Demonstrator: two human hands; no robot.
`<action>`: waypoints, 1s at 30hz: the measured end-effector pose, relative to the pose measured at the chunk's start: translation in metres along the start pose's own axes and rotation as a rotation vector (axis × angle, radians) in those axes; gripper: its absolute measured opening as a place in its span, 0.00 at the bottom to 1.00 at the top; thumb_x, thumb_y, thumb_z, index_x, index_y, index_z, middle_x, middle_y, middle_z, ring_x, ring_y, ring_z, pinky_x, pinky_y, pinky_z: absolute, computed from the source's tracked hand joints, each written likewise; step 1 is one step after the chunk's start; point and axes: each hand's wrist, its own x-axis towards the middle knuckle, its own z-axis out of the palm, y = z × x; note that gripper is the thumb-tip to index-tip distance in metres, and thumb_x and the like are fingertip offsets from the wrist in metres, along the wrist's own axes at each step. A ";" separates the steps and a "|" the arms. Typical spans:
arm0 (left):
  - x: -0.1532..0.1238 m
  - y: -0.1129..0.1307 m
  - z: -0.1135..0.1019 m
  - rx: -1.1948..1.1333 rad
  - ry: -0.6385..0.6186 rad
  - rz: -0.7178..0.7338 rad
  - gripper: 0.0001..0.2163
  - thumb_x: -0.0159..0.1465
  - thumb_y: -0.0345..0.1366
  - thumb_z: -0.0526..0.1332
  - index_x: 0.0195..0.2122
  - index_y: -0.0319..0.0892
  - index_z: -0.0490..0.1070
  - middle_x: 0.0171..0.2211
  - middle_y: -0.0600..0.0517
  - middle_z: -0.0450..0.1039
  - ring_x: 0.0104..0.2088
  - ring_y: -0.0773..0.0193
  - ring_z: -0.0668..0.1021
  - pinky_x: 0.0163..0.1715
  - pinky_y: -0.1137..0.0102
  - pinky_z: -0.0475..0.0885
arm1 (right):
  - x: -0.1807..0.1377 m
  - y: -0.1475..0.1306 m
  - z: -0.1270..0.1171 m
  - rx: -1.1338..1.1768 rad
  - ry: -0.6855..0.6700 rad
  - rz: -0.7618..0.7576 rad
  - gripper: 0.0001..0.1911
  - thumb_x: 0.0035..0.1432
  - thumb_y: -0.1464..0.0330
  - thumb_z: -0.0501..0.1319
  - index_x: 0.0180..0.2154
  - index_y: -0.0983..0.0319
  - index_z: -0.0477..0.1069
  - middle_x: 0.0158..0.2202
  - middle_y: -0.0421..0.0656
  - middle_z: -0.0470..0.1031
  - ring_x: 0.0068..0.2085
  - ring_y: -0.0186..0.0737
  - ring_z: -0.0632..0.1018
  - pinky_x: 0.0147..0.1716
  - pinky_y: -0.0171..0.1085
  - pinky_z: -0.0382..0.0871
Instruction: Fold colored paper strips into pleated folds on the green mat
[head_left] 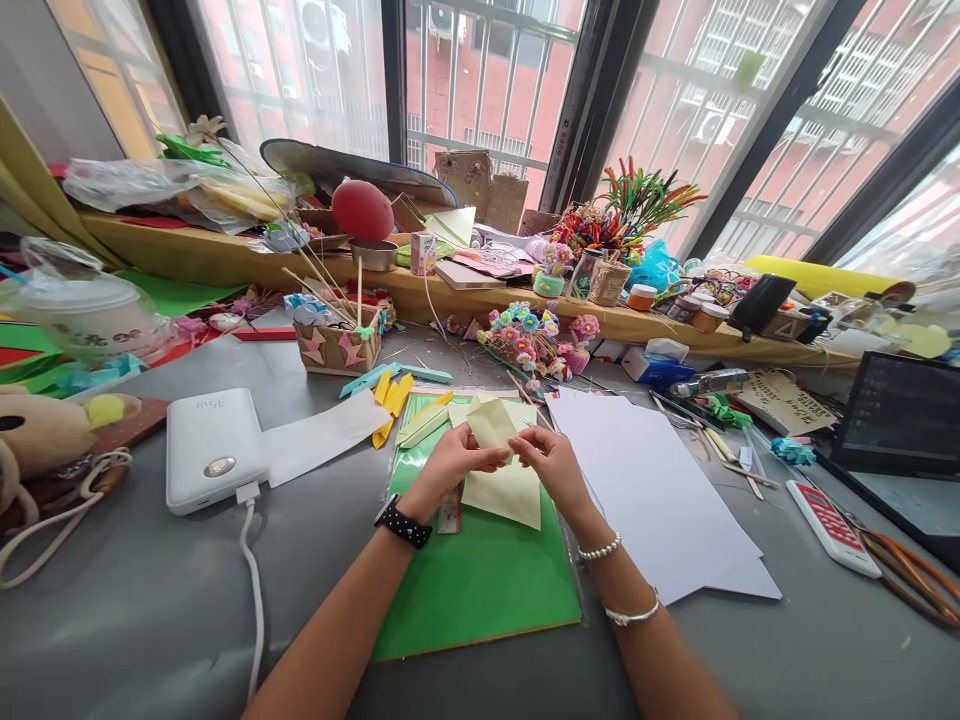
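Head view: pale yellow paper [493, 423] held up over the 12 o'clock end of the green sheet [480, 600] on the worktop [150, 610]. Likely light, thin, easily creased; best pinched at edges. Left hand [456, 458] grips its 8 o'clock side, thumb along the near edge; right hand [552, 462] pinches around 4 o'clock. Forearms reach in from 7 and 5 o'clock, wrists angled inward.

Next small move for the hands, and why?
Probably press the held pale-yellow paper piece flatter: the left hand and right hand both pinch it above the green rectangular sheet, and it looks bent rather than flat.
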 end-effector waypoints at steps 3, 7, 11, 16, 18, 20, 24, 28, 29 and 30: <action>0.001 -0.001 0.000 0.019 -0.013 0.030 0.17 0.41 0.39 0.67 0.31 0.36 0.69 0.24 0.51 0.72 0.26 0.64 0.74 0.26 0.71 0.67 | -0.001 0.000 0.002 -0.030 0.029 -0.003 0.14 0.48 0.59 0.58 0.22 0.63 0.67 0.20 0.39 0.68 0.21 0.33 0.69 0.23 0.32 0.65; 0.001 -0.002 0.001 0.021 -0.035 0.055 0.16 0.42 0.38 0.67 0.30 0.36 0.70 0.24 0.51 0.71 0.26 0.65 0.73 0.25 0.73 0.67 | -0.002 0.000 0.003 -0.075 0.067 -0.021 0.14 0.48 0.58 0.58 0.23 0.63 0.68 0.22 0.40 0.70 0.22 0.33 0.69 0.23 0.32 0.65; 0.001 -0.002 0.003 0.013 0.003 0.031 0.17 0.41 0.37 0.67 0.31 0.35 0.68 0.25 0.51 0.71 0.26 0.65 0.74 0.25 0.73 0.67 | -0.002 -0.001 0.003 -0.099 0.066 -0.027 0.13 0.49 0.59 0.57 0.22 0.62 0.67 0.22 0.40 0.70 0.23 0.34 0.69 0.23 0.32 0.64; -0.001 0.000 0.003 0.014 0.051 0.012 0.19 0.39 0.38 0.68 0.32 0.36 0.67 0.26 0.50 0.72 0.27 0.64 0.74 0.26 0.71 0.68 | -0.003 -0.002 0.002 -0.145 0.087 -0.042 0.13 0.48 0.59 0.58 0.21 0.62 0.66 0.21 0.40 0.69 0.23 0.34 0.69 0.22 0.32 0.63; -0.001 0.001 0.003 0.021 0.026 0.024 0.19 0.40 0.38 0.68 0.33 0.36 0.68 0.26 0.50 0.71 0.27 0.64 0.74 0.26 0.72 0.67 | -0.003 -0.002 0.002 -0.141 0.083 -0.045 0.14 0.48 0.59 0.58 0.21 0.62 0.66 0.21 0.40 0.69 0.23 0.34 0.69 0.22 0.32 0.63; -0.001 0.001 0.003 0.032 -0.005 0.055 0.19 0.42 0.38 0.67 0.33 0.36 0.68 0.26 0.51 0.71 0.27 0.65 0.73 0.25 0.74 0.66 | -0.002 -0.001 0.002 -0.126 0.075 -0.043 0.14 0.48 0.58 0.58 0.22 0.62 0.67 0.22 0.40 0.69 0.23 0.34 0.69 0.22 0.32 0.64; 0.000 0.002 0.001 0.018 -0.009 0.114 0.15 0.44 0.37 0.66 0.33 0.37 0.69 0.27 0.51 0.72 0.28 0.66 0.72 0.26 0.75 0.65 | -0.001 -0.001 0.001 -0.044 0.030 -0.015 0.15 0.50 0.56 0.56 0.23 0.62 0.66 0.22 0.40 0.68 0.22 0.33 0.69 0.23 0.32 0.66; 0.001 0.000 -0.001 -0.056 0.008 0.123 0.11 0.45 0.35 0.65 0.30 0.38 0.69 0.27 0.53 0.72 0.28 0.67 0.72 0.28 0.75 0.65 | 0.000 -0.001 0.000 -0.032 -0.059 -0.024 0.15 0.52 0.58 0.54 0.23 0.62 0.66 0.21 0.40 0.68 0.23 0.33 0.70 0.23 0.32 0.66; 0.002 -0.001 -0.001 -0.068 0.010 0.118 0.11 0.46 0.35 0.65 0.30 0.38 0.69 0.27 0.53 0.72 0.28 0.68 0.72 0.28 0.75 0.66 | 0.000 -0.001 0.000 -0.045 -0.075 -0.033 0.14 0.51 0.59 0.55 0.23 0.62 0.67 0.22 0.40 0.69 0.23 0.34 0.70 0.23 0.33 0.66; 0.002 -0.002 -0.002 -0.076 0.009 0.112 0.11 0.46 0.35 0.65 0.30 0.38 0.69 0.27 0.53 0.72 0.28 0.67 0.72 0.29 0.74 0.66 | -0.001 -0.002 0.000 -0.057 -0.087 -0.041 0.13 0.51 0.60 0.55 0.24 0.62 0.67 0.22 0.40 0.69 0.23 0.34 0.70 0.23 0.33 0.66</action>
